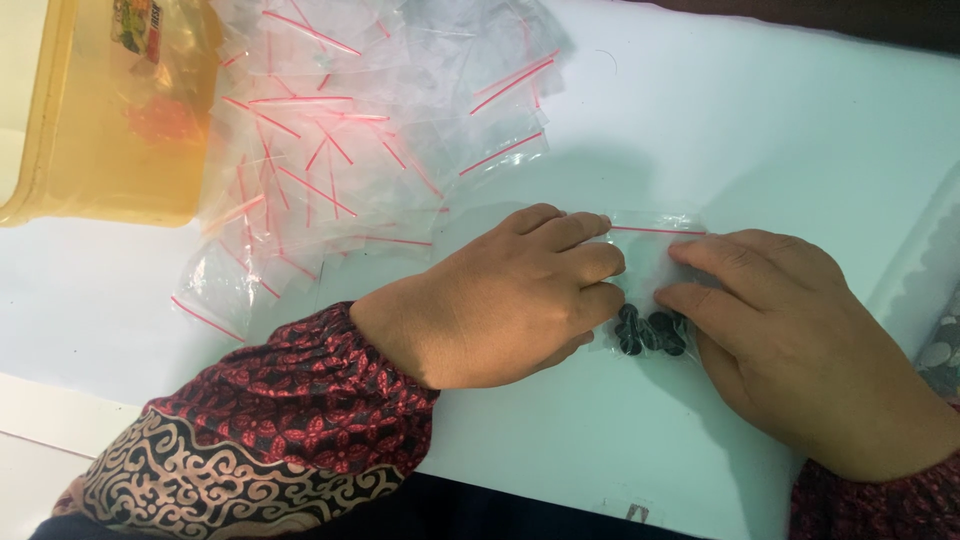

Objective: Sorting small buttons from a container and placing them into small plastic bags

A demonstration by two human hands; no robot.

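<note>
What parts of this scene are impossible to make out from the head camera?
- What the small dark pieces in the clear bag are: too small, partly under the fingertips.
- The bag's left part: covered by the left hand.
- The yellow tub: cut off by the left and top edges; its contents blur behind the tinted wall.
- The object at far right: cut off by the edge.
- How many empty bags are piled: they overlap.

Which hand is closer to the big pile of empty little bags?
Left. The left hand lies just below and right of the pile of empty bags, nearly touching its edge. The right hand is farther right, beyond the small bag of dark pieces.
</note>
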